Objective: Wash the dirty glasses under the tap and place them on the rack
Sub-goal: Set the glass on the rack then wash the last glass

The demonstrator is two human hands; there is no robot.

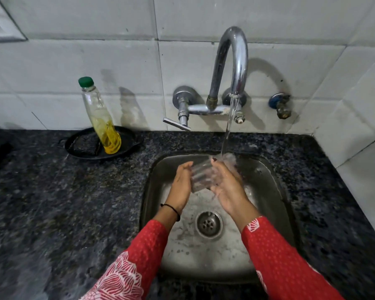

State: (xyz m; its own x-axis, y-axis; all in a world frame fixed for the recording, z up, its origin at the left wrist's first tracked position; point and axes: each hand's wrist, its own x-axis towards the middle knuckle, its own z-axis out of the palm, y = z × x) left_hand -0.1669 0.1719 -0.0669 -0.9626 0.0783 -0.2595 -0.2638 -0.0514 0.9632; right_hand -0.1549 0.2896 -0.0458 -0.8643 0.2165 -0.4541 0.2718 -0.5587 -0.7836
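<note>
Well, head view only: counted one glass (202, 176), blurred, held above sink (268, 182) under running tap (232, 68). Left hand (181, 182) cupped round one side, right hand (227, 187) wrapped round the other. Judged wet glass slippery, rigid, breakable, light; best gripped round the wall with both palms, not by the rim. Counted one tap, one sink, one bottle (100, 118) on counter (52, 191). Rack not seen.

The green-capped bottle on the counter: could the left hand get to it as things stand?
Probably, once freed. The bottle stands in a black pan left of the sink, nothing between it and the left hand. That hand, though, holds the glass with the right hand under running water.
</note>
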